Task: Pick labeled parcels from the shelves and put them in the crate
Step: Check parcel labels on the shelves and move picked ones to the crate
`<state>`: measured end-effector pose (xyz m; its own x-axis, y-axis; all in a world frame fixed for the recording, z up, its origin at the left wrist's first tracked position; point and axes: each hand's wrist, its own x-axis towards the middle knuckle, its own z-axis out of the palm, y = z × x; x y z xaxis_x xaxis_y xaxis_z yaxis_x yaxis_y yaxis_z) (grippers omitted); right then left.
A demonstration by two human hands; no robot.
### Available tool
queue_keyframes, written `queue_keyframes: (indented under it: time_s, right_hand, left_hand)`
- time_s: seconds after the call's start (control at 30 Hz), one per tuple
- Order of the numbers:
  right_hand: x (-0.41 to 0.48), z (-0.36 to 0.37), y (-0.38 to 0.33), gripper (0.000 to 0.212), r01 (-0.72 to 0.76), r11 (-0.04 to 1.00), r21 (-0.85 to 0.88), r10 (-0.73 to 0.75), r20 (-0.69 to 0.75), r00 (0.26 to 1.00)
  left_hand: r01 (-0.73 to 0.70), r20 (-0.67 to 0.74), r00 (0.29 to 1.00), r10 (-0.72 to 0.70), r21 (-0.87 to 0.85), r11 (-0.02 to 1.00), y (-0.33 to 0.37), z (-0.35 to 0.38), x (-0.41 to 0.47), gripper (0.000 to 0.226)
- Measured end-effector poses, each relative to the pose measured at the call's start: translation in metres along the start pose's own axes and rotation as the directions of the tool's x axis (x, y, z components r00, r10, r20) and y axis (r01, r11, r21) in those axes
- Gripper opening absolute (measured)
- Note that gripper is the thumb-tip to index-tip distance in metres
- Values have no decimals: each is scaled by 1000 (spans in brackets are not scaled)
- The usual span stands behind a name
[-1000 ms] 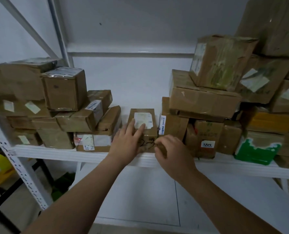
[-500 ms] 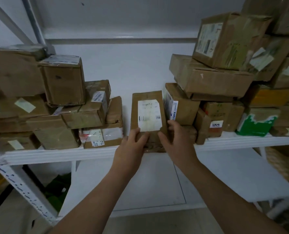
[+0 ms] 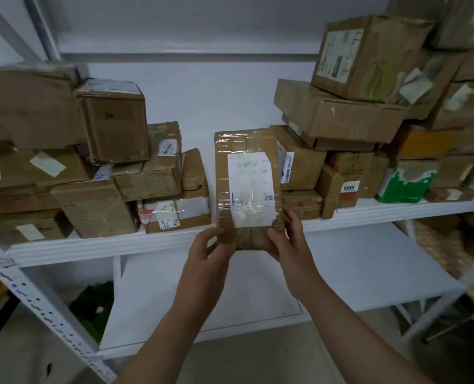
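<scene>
A flat brown taped parcel [image 3: 247, 167] with a white label on its face stands upright in front of the white shelf [image 3: 114, 245]. Both hands hold it by its lower end. My left hand [image 3: 206, 259] grips the bottom left corner, and my right hand [image 3: 290, 236] grips the bottom right edge. No crate shows in this view.
Stacked cardboard boxes [image 3: 64, 151] fill the shelf's left side and more boxes [image 3: 341, 117] pile high on the right, one with a green patch [image 3: 404, 184]. A lower white shelf board [image 3: 230, 295] lies below. A perforated upright [image 3: 36, 297] slants at the left.
The parcel lay flat on the shelf with my hands on it; it has been lifted off the shelf and tipped upright toward me, label facing me, held by both hands.
</scene>
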<state>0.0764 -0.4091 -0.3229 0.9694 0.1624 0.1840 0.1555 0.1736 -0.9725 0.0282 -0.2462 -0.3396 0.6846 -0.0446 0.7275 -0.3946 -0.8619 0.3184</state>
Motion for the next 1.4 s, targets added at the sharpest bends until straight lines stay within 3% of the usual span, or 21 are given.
queue_keyframes:
  time_s: [0.47,0.6,0.7,0.83,0.93,1.0,1.13,1.3,1.4]
  right_hand:
    - [16,-3,-16,48,14,1000,18,-15,52,999]
    - [26,-2,-12,72,-11,994,-105,24,124,992]
    - [37,2,-12,53,40,965,-261,-16,95,995]
    - [56,8,-13,51,131,815,-565,-170,-16,985]
    - [69,15,-9,61,204,647,-735,-271,28,962]
    - [74,19,-6,55,223,524,-822,-280,81,957]
    - [87,20,-4,43,256,393,-883,-273,154,950]
    - [93,18,-12,38,282,53,-958,-319,251,914]
    - [87,15,-19,36,338,11,-941,-381,308,871]
  left_hand:
    - [29,-75,997,-27,20,999,16,-10,18,29]
    - [73,-71,995,-69,59,996,13,-10,30,28]
    - [107,-59,993,-102,99,989,7,-7,50,34]
    - [103,68,991,-117,189,977,-2,-2,72,38]
    - [45,137,987,-90,299,953,-17,4,78,37]
    - [-6,145,988,-54,384,923,-27,8,80,39]
    - [-41,158,987,-40,477,878,-32,9,85,38]
    - [-74,176,984,-17,497,865,-36,8,90,29]
    - [-82,184,983,-12,496,864,-33,5,97,18]
